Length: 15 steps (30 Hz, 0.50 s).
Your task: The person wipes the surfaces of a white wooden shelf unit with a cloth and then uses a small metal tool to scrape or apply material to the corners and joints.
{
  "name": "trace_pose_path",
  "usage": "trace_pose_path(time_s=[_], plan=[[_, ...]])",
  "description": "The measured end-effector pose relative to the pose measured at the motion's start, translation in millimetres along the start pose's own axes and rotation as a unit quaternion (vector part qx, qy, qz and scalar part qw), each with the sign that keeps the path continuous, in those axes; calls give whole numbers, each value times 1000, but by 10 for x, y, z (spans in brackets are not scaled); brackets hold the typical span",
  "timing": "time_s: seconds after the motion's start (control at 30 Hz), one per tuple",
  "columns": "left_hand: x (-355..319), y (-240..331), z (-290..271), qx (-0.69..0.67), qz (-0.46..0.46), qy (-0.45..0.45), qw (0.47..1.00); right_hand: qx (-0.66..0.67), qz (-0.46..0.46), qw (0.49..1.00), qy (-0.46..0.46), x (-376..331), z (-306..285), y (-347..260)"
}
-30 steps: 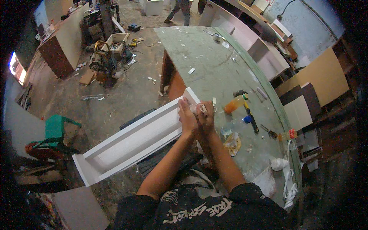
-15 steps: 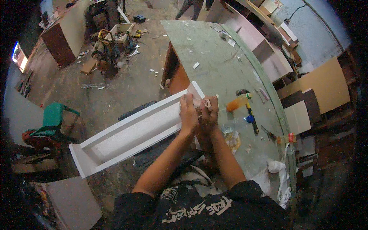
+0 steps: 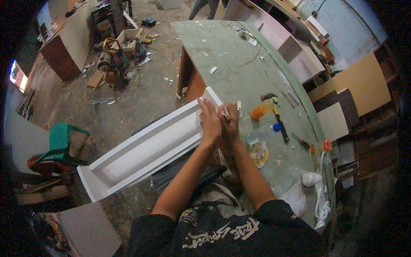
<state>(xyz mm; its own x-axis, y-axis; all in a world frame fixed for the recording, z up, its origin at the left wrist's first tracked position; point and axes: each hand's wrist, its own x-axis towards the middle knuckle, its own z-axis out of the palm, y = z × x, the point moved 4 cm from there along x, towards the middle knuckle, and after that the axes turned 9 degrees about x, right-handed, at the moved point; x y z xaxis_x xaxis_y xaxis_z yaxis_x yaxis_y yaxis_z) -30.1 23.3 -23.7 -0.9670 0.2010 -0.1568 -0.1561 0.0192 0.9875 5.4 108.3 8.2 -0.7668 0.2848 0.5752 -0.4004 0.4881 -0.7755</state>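
A long white box-like wooden piece (image 3: pixel 141 147) with raised side rails and wider end boards lies slanted from the lower left up to my hands. My left hand (image 3: pixel 209 122) grips its upper end, fingers bent over the rail near the end board. Close beside it, my right hand (image 3: pixel 230 124) is closed around a crumpled pale scrap (image 3: pixel 225 113), cloth or paper; I cannot tell which. Fingers partly hide the scrap and the corner of the white piece.
The green-topped table (image 3: pixel 239 64) holds a bottle of orange liquid (image 3: pixel 264 108), a black-and-yellow tool (image 3: pixel 281 125), a screwdriver (image 3: pixel 300 142) and white cord (image 3: pixel 321 201). A green chair (image 3: pixel 64 139) stands left. A yellow-handled machine (image 3: pixel 110 60) sits on the floor. Someone's legs (image 3: pixel 205 8) show far off.
The view has shifted slightly. My right hand has turned a little at the upper end of the white piece, and the pale scrap shows between its fingers. My left hand keeps its place there.
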Motion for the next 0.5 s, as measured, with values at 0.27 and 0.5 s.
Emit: trace_pose_path(time_s=[0.27, 0.5], plan=[[18, 78, -25, 12, -37, 44, 998, 40, 21, 999, 30, -95, 10, 120], [-224, 351, -117, -88, -28, 125, 988, 16, -19, 999, 26, -110, -46, 88]])
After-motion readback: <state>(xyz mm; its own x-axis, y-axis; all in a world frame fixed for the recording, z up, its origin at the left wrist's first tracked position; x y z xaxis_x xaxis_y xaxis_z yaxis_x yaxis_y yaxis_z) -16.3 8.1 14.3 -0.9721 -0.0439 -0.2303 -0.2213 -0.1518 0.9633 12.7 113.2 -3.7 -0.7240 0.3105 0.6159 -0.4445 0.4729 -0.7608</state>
